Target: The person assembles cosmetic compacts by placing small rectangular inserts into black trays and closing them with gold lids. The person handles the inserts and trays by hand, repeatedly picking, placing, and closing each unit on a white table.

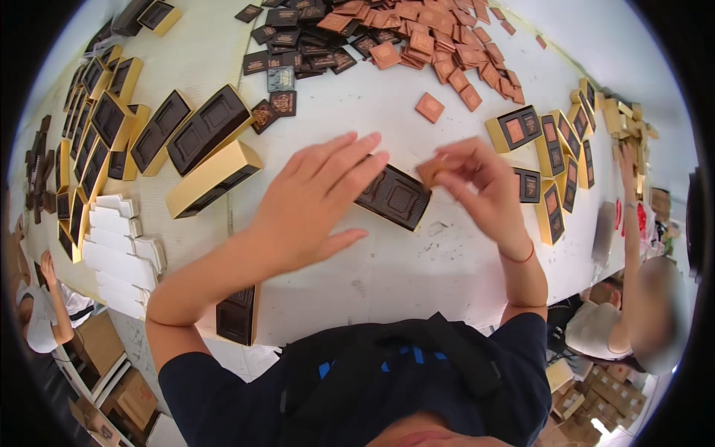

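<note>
A gold box with a dark brown moulded tray (398, 200) lies in front of me on the white table, its square hollows facing up. My left hand (316, 190) reaches over the box's left end with fingers stretched out, hiding that part of it. At the box's right end, my right hand (477, 182) pinches a copper-coloured square packet (430, 170) between thumb and fingers. That packet is slightly blurred and held just above the tray's edge. Beyond my hands, a single copper square (430, 107) lies flat.
Piles of copper squares (447, 37) and black squares (298, 45) lie at the back. Boxes with dark trays (212, 130) stand at left, above stacked white cartons (123, 246). Filled gold boxes (551, 205) sit at right. Another box (237, 316) is by my left elbow. Other people work at both sides.
</note>
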Tool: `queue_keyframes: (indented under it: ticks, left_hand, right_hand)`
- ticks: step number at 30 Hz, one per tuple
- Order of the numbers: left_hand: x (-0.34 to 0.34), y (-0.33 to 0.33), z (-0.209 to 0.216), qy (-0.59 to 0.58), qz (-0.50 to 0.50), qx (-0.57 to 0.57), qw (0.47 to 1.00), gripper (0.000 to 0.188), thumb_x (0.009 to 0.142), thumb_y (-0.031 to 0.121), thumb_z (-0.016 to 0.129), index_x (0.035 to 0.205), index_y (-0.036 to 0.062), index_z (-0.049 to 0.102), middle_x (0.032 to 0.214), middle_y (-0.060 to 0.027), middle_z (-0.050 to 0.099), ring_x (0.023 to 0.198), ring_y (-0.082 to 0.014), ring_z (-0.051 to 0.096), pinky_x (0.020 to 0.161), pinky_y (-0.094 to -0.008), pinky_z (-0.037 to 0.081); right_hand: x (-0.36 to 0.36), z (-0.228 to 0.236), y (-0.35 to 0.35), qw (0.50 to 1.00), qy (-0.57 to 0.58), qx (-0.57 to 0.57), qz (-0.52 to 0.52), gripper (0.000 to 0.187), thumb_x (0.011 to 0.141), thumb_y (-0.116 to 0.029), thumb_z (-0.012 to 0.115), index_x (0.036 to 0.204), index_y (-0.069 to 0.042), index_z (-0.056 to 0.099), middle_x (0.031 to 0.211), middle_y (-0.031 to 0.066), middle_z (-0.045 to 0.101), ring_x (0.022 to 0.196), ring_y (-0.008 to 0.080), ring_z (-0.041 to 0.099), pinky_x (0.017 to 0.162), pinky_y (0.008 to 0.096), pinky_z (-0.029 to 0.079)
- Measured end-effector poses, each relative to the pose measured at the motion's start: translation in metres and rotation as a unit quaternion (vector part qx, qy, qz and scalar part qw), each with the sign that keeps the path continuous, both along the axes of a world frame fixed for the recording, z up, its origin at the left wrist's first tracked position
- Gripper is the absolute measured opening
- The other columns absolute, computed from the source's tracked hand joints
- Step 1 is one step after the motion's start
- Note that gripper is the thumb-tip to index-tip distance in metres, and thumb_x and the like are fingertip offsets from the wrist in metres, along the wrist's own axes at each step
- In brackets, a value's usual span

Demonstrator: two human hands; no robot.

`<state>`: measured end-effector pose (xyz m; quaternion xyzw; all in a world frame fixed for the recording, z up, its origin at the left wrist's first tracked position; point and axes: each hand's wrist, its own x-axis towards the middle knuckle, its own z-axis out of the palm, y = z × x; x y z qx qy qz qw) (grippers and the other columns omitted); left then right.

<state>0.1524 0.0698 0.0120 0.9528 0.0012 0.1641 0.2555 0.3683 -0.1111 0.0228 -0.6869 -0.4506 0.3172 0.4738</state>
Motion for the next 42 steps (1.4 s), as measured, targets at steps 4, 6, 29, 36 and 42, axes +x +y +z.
queue_keyframes:
  ticks: [4, 6, 29, 36, 42]
  left_hand:
    - [0.011, 0.007, -0.013, 0.035, -0.022, -0.024, 0.999, 0.075, 0.065, 0.015, 0.087, 0.133, 0.0074, 0.055, 0.135, -0.0094, 0.056, 0.122, -0.0323, 0.054, 0.100, -0.0421, 0.047]
    - [0.011, 0.007, -0.012, 0.026, -0.018, -0.050, 0.998, 0.070, 0.063, 0.012, 0.087, 0.127, 0.0067, 0.059, 0.126, -0.0086, 0.059, 0.116, -0.0318, 0.056, 0.096, -0.0406, 0.049]
    - [-0.006, 0.007, -0.016, 0.059, 0.021, -0.047, 0.997, 0.083, 0.066, 0.029, 0.088, 0.135, 0.0038, 0.050, 0.121, -0.0144, 0.057, 0.108, -0.0331, 0.056, 0.093, -0.0423, 0.048]
    - [-0.005, 0.009, -0.021, 0.053, 0.021, -0.039, 0.998, 0.077, 0.066, 0.027, 0.088, 0.130, 0.0037, 0.052, 0.111, -0.0130, 0.059, 0.101, -0.0328, 0.056, 0.089, -0.0419, 0.047]
    - [-0.004, 0.013, -0.025, 0.034, 0.023, -0.039, 0.998, 0.075, 0.067, 0.027, 0.088, 0.130, 0.0054, 0.052, 0.108, -0.0120, 0.059, 0.100, -0.0320, 0.056, 0.088, -0.0418, 0.047]
  right_hand:
    - [-0.016, 0.004, -0.002, 0.996, -0.066, -0.050, 0.044, 0.028, 0.087, 0.004, 0.070, 0.114, -0.005, 0.067, 0.094, 0.0062, 0.066, 0.081, 0.0156, 0.065, 0.074, 0.0271, 0.053]
    - [-0.017, 0.006, 0.000, 0.991, -0.112, -0.029, 0.064, 0.028, 0.085, 0.004, 0.071, 0.111, -0.006, 0.068, 0.092, 0.0069, 0.065, 0.081, 0.0185, 0.064, 0.071, 0.0288, 0.052]
    - [0.054, -0.041, 0.180, 0.873, -0.453, 0.088, 0.159, 0.044, 0.084, -0.018, 0.078, 0.123, -0.003, 0.065, 0.112, 0.0140, 0.065, 0.097, 0.0316, 0.063, 0.085, 0.0405, 0.052]
    - [0.054, -0.028, 0.161, 0.909, -0.382, -0.020, 0.167, 0.035, 0.082, -0.023, 0.082, 0.098, -0.003, 0.059, 0.094, 0.0108, 0.063, 0.083, 0.0236, 0.062, 0.071, 0.0346, 0.049]
    - [0.019, -0.002, 0.095, 0.992, -0.056, -0.021, 0.109, 0.037, 0.086, -0.007, 0.074, 0.121, -0.003, 0.063, 0.080, 0.0109, 0.065, 0.073, 0.0252, 0.064, 0.069, 0.0338, 0.052]
